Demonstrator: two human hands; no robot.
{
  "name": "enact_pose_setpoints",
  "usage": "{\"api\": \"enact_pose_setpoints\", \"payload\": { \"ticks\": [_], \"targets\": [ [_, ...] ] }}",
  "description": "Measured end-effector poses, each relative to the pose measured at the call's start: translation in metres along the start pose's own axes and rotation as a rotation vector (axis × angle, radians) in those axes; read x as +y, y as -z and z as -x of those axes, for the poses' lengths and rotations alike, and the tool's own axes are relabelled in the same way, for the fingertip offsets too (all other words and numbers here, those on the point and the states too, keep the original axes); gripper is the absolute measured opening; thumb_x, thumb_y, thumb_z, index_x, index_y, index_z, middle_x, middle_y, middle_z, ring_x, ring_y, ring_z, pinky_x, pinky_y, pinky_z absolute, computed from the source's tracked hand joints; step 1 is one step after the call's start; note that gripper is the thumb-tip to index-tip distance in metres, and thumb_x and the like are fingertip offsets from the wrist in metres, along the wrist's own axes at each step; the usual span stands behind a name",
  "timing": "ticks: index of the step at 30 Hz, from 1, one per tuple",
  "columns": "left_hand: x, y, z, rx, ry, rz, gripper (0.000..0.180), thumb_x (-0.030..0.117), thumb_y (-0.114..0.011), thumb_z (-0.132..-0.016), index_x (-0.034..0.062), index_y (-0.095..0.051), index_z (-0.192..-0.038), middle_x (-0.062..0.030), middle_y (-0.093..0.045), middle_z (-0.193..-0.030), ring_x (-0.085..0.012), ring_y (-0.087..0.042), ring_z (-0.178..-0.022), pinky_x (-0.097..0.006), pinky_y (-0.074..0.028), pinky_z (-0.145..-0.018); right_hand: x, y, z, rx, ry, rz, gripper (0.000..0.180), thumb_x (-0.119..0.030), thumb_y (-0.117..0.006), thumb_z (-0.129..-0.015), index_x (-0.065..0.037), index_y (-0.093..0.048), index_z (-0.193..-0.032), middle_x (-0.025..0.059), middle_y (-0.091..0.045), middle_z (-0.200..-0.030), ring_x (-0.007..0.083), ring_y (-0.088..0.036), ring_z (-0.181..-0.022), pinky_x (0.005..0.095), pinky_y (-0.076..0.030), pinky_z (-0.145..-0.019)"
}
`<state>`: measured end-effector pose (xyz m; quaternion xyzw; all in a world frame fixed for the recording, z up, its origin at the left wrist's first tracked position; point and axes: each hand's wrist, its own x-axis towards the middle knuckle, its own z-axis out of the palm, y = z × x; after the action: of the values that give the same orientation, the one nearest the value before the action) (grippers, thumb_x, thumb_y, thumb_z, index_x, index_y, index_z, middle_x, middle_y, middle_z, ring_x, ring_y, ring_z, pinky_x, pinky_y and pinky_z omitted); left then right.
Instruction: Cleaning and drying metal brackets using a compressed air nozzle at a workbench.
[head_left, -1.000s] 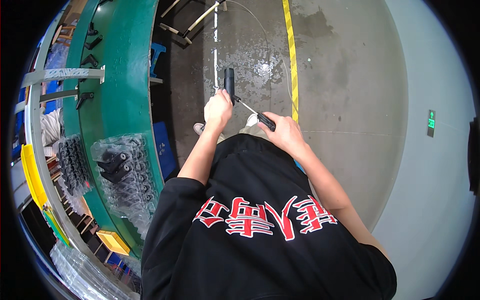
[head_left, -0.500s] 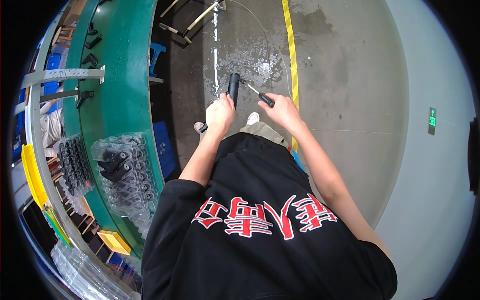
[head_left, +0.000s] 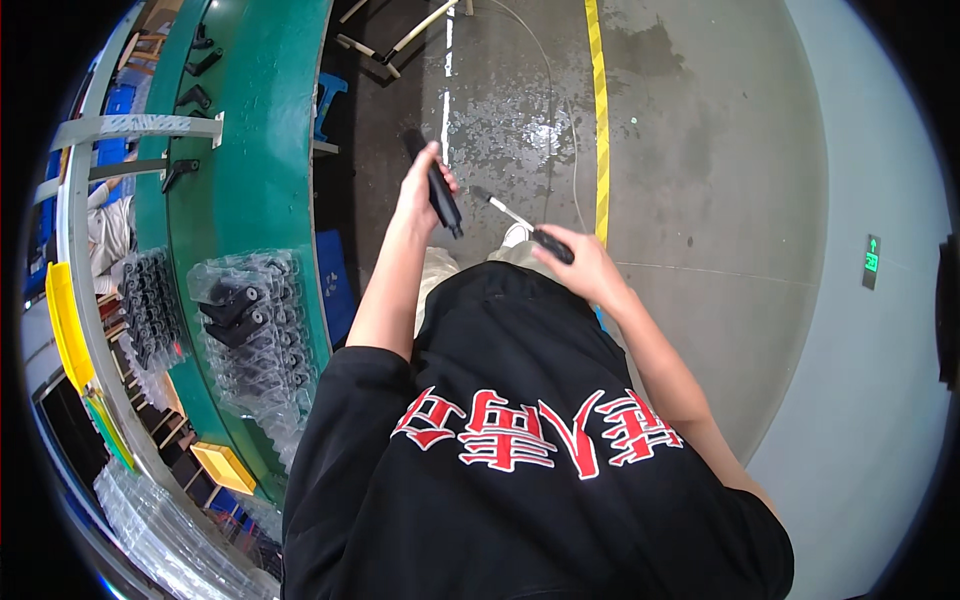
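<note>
My left hand (head_left: pixel 420 188) is closed round a long black tubular part (head_left: pixel 443 205), held at a slant with its narrower end pointing down toward me. Its far end is blurred. In my right hand (head_left: pixel 590 264) is a tool with a black handle (head_left: pixel 554 246), a pale, thin shaft (head_left: pixel 510 212) and a dark tip (head_left: pixel 481 194); I cannot tell what kind it is. The tip points at the tubular part, with a small gap between them.
On my left runs a green bench (head_left: pixel 265 150) with several black parts (head_left: pixel 182 172), stacked clear plastic trays (head_left: pixel 260 340) and a yellow bin (head_left: pixel 223 467). A metal frame (head_left: pixel 140 127) reaches over it. Yellow tape (head_left: pixel 601 120) crosses the wet floor. A grey wall (head_left: pixel 880 420) stands right.
My left hand has turned the tubular part, so its narrower end now shows nearer me. My right hand has drawn back slightly with the tool. The view has shifted a little.
</note>
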<state>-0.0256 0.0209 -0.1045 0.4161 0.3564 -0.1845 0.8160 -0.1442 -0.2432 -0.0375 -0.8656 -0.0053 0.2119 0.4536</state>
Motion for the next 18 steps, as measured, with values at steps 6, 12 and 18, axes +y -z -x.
{"api": "enact_pose_setpoints", "payload": {
  "ticks": [6, 12, 18],
  "targets": [
    [0.032, -0.008, -0.003, 0.218, 0.062, 0.587, 0.033, 0.034, -0.063, -0.09, 0.0064, -0.046, -0.092, -0.0041, -0.053, -0.067, -0.0147, -0.051, -0.055, -0.026, -0.047, -0.05, -0.023, -0.003, 0.016, -0.033, 0.042, -0.028, 0.034, -0.026, -0.071, -0.085, -0.007, -0.07, -0.113, 0.0115, -0.075, -0.092, 0.0283, -0.067, -0.067, 0.0356, -0.052, -0.065],
    [0.029, -0.011, -0.002, 0.164, 0.08, 0.599, 0.032, 0.033, -0.06, -0.09, 0.007, -0.042, -0.096, -0.0048, -0.053, -0.066, -0.0157, -0.051, -0.054, -0.026, -0.048, -0.05, -0.021, -0.008, 0.01, 0.04, 0.123, -0.008, 0.034, -0.026, -0.071, -0.085, -0.007, -0.069, -0.114, 0.0111, -0.075, -0.093, 0.0291, -0.067, -0.067, 0.0361, -0.052, -0.065],
    [0.03, -0.011, -0.001, 0.22, 0.074, 0.604, 0.034, 0.039, -0.059, -0.09, 0.0082, -0.045, -0.089, -0.0032, -0.051, -0.065, -0.0152, -0.05, -0.053, -0.026, -0.047, -0.05, -0.029, -0.005, 0.011, 0.038, 0.111, 0.0, 0.033, -0.025, -0.071, -0.085, -0.007, -0.07, -0.113, 0.0106, -0.075, -0.092, 0.0299, -0.067, -0.067, 0.0363, -0.051, -0.064]
  ]
}}
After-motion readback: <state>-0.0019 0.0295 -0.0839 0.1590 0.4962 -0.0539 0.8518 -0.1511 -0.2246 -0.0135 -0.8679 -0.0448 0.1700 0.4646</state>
